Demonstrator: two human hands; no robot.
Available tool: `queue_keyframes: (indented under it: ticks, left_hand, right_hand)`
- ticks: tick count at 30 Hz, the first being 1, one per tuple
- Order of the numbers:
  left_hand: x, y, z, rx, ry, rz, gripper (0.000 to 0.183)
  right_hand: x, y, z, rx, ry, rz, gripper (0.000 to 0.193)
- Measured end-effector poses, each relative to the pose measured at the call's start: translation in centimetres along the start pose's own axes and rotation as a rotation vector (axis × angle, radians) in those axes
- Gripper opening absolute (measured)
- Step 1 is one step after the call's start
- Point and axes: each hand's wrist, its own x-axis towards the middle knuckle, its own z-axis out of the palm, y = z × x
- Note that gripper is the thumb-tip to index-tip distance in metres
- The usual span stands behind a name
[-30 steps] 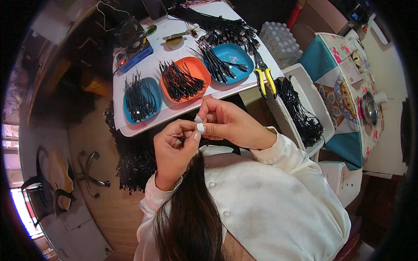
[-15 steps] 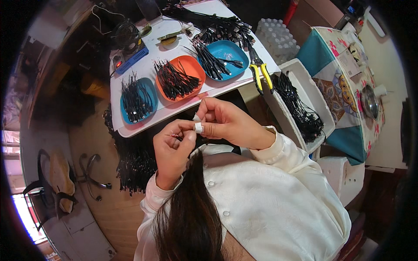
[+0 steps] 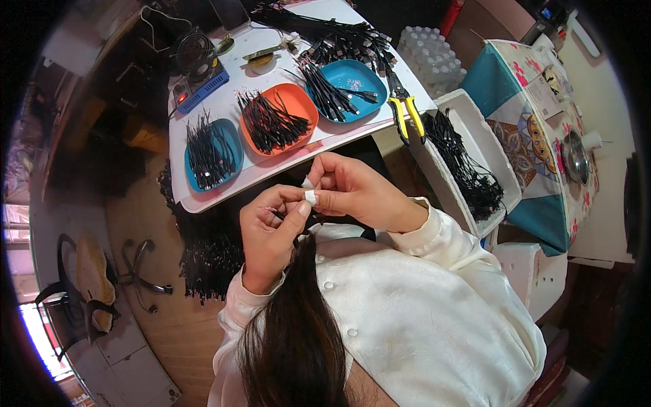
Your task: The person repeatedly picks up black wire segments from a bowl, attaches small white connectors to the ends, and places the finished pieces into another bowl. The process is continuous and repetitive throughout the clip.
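My left hand point(image 3: 271, 227) and my right hand point(image 3: 363, 193) meet just in front of the table's near edge. Between my left thumb and fingers is a short cable, of which only thin wire ends point(image 3: 272, 212) show clearly. My right fingers are pinched together against the left fingertips; what lies between them is hidden. White tape point(image 3: 310, 197) wraps my right thumb, and another white piece point(image 3: 307, 183) is on a right fingertip. Beyond my hands, black cables lie in a blue tray point(image 3: 237, 152), an orange tray point(image 3: 310, 112) and a second blue tray point(image 3: 380, 88).
Yellow-handled wire strippers point(image 3: 405, 115) lie at the white table's point(image 3: 339, 141) right edge. A foam box point(image 3: 498, 125) of black cables stands to the right. More cables point(image 3: 210, 254) hang below the table at left. A blue device point(image 3: 203, 93) and a fan point(image 3: 196, 53) sit at the back left.
My hands stay nearly in place, fingers still pinched together. The reddish wire ends at my left fingers look slightly shifted. The table and trays appear a little further left and up in view.
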Motion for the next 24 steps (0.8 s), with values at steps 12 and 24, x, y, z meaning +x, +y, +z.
queue_keyframes:
  ticks: [12, 24]
  left_hand:
    - [-0.01, -0.4, -0.02, 0.011, -0.009, 0.04, 0.014]
    - [-0.11, 0.0, 0.21, 0.03, -0.024, 0.048, 0.013]
  right_hand:
    - [0.02, 0.27, -0.15, 0.028, -0.004, -0.005, 0.014]
    - [-0.27, -0.07, -0.12, 0.023, 0.003, -0.005, 0.014]
